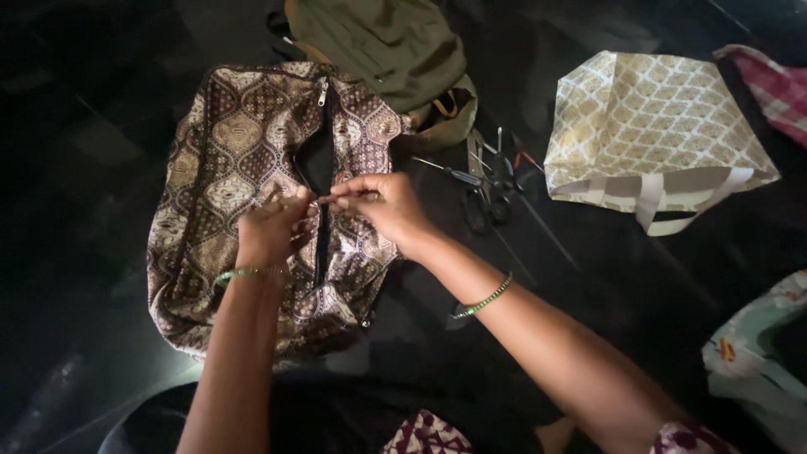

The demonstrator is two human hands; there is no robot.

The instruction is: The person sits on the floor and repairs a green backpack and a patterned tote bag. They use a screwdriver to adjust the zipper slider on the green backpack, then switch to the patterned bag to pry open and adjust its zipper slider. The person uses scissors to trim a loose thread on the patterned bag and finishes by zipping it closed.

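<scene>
Two hands here, one green bangle on each wrist. Left hand (273, 227) and right hand (382, 206) are both pinched shut, fingertips meeting over the open zipper (322, 214) of one patterned brown bag (252, 193) lying right under them. Whatever tiny thing they're pinching, can't tell. Just right of the right hand: scissors and tools (492, 181). Beyond: one olive bag (395, 50); far right, one gold-patterned tote (651, 126).

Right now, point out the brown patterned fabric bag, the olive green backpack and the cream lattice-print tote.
brown patterned fabric bag (227, 160): head view, left panel beside the zipper.
olive green backpack (382, 42): head view, middle of its body.
cream lattice-print tote (651, 118): head view, centre of its top face.
</scene>
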